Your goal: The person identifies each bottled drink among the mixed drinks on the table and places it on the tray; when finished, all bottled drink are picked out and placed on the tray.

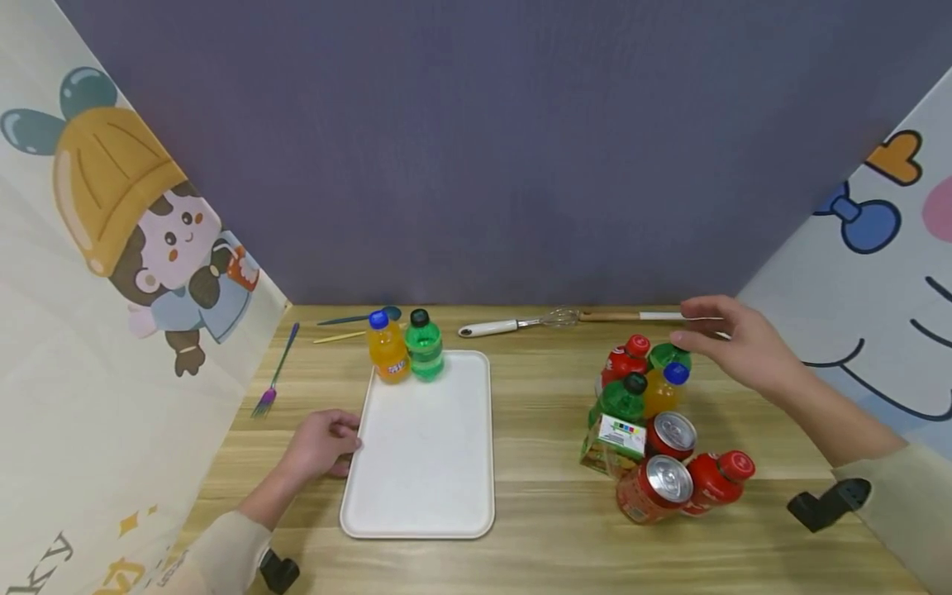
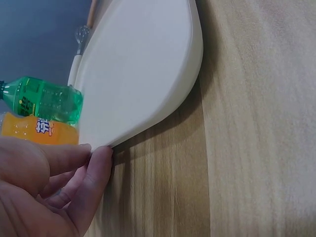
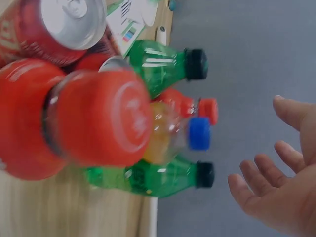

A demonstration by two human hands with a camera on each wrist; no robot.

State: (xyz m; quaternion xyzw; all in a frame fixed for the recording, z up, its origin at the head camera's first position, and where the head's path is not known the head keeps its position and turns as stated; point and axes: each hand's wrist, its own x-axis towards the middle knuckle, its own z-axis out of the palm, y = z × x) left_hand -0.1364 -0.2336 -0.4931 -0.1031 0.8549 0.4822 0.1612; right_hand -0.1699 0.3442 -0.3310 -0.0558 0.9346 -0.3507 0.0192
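My left hand (image 1: 323, 442) pinches the left rim of a white tray (image 1: 420, 463) between thumb and fingers, as the left wrist view shows close up. At the tray's far end stand an orange soda bottle (image 1: 388, 351) with a blue cap and a green soda bottle (image 1: 426, 347) with a black cap. My right hand (image 1: 732, 343) hovers with fingers spread above the drinks group at the right, nearest a green bottle (image 3: 168, 175) at its back; nothing is in its grasp. Beside that bottle are an orange bottle (image 3: 165, 131) and a red-capped bottle (image 1: 626, 359).
Nearer in the group are another green bottle (image 1: 621, 401), a small carton (image 1: 613, 445), two cans (image 1: 654, 489) and a red bottle (image 1: 717, 481). A whisk (image 1: 521, 322) and other long utensils lie along the back wall. A fork (image 1: 273, 376) lies at the left.
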